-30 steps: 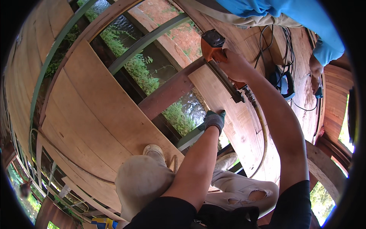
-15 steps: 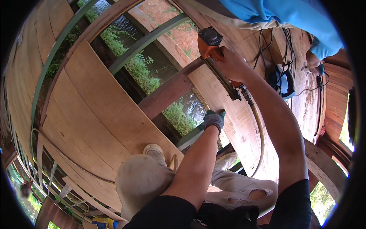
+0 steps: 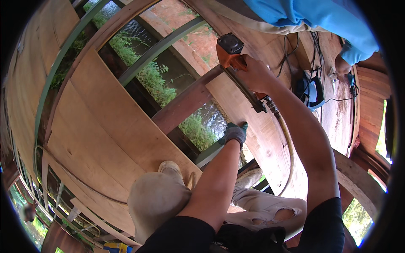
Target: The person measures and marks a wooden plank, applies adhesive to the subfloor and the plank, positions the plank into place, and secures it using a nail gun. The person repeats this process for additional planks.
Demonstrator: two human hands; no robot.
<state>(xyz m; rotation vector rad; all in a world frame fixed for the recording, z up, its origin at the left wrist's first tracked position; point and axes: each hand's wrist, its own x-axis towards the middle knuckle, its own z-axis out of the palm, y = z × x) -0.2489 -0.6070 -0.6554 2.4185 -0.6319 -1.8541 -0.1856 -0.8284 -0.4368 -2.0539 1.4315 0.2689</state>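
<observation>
My right hand [image 3: 255,75], bare, is wrapped round the handle of an orange and black nail gun [image 3: 228,55]. Its long magazine slants down over a pale wooden plank [image 3: 270,145], and a yellowish air hose [image 3: 291,158] runs from its rear toward me. At the plank's left edge, my left hand [image 3: 235,133] wears a grey and green glove. Its fingers are closed on that edge, some of them partly hidden. Beside the plank, an open gap shows a reddish-brown beam [image 3: 184,107] crossing above plants and water.
Fitted boards [image 3: 114,122] form a floor at left, where my shoe [image 3: 171,168] rests. Green metal bars [image 3: 162,48] span the gap. At upper right, a co-worker's blue sleeve [image 3: 358,50] reaches past black cables [image 3: 317,50] and a blue and black power tool [image 3: 313,89].
The view has shifted slightly. The nail gun is a little lower in the picture, still in my right hand. My left hand stays at the plank's edge.
</observation>
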